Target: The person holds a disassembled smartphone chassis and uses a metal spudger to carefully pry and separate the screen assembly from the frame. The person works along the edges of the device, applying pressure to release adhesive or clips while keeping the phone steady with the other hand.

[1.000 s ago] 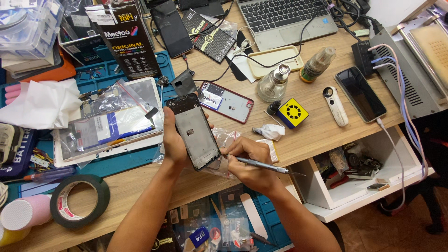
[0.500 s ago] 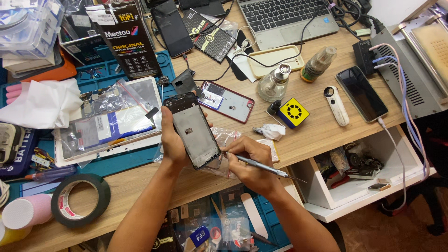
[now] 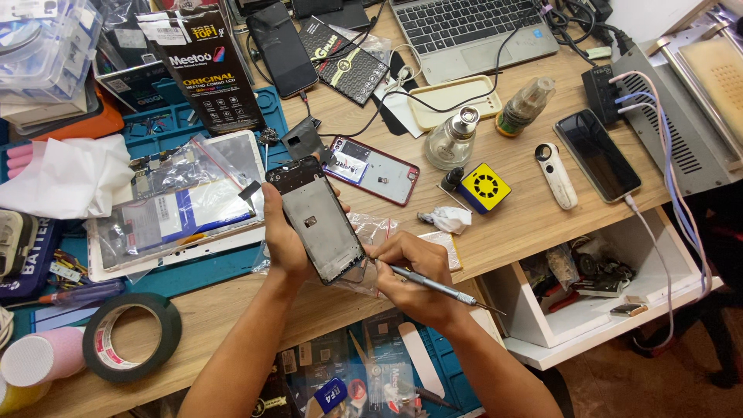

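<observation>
Left hand (image 3: 282,240) kept gripping phone frame (image 3: 321,220), barely shifted; right hand (image 3: 410,271) pinched screwdriver (image 3: 433,285), tip at frame's 5 o'clock corner.

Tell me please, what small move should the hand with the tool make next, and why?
Probably press the tool tip a little further into the lower corner of the phone frame. The right hand holds the tool like a pen with its tip at that corner, while the left hand grips the frame's edge and tilts it up off the wooden table.

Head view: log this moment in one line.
left hand holds phone frame | right hand holds screwdriver at frame's lower edge
</observation>
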